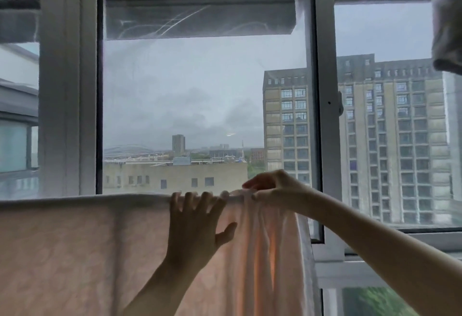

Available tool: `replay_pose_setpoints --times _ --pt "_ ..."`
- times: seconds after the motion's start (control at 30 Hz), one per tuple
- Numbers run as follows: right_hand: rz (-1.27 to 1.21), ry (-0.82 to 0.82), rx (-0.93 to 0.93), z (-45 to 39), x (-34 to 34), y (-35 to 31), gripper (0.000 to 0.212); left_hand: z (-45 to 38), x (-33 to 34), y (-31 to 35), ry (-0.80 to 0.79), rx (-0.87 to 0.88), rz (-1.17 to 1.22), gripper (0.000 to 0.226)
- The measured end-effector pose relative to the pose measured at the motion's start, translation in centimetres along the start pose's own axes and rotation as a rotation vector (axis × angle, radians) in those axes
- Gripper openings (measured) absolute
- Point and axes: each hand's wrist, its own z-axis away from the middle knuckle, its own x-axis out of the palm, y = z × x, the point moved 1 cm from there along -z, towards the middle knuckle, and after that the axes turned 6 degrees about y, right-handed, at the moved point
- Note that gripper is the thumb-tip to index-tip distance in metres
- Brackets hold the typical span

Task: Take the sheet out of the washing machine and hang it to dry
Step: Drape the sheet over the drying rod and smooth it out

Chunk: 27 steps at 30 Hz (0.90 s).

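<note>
A pale pink sheet hangs draped over a horizontal line or rail that it hides, filling the lower left of the view; its right part is bunched into folds. My left hand lies flat against the sheet with its fingertips hooked over the top fold and the thumb spread. Just to its right, my right hand pinches the gathered top edge of the sheet. The washing machine is out of view.
A large window with a white frame stands right behind the sheet, with tall buildings outside. Another piece of grey-white laundry hangs at the top right corner.
</note>
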Motion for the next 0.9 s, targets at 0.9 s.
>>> replay_pose_setpoints --times 0.9 --pt "0.289 0.398 -0.192 1.3 2.1 -0.1 0.008 0.4 -0.5 -1.7 -0.006 -0.062 0.006 0.046"
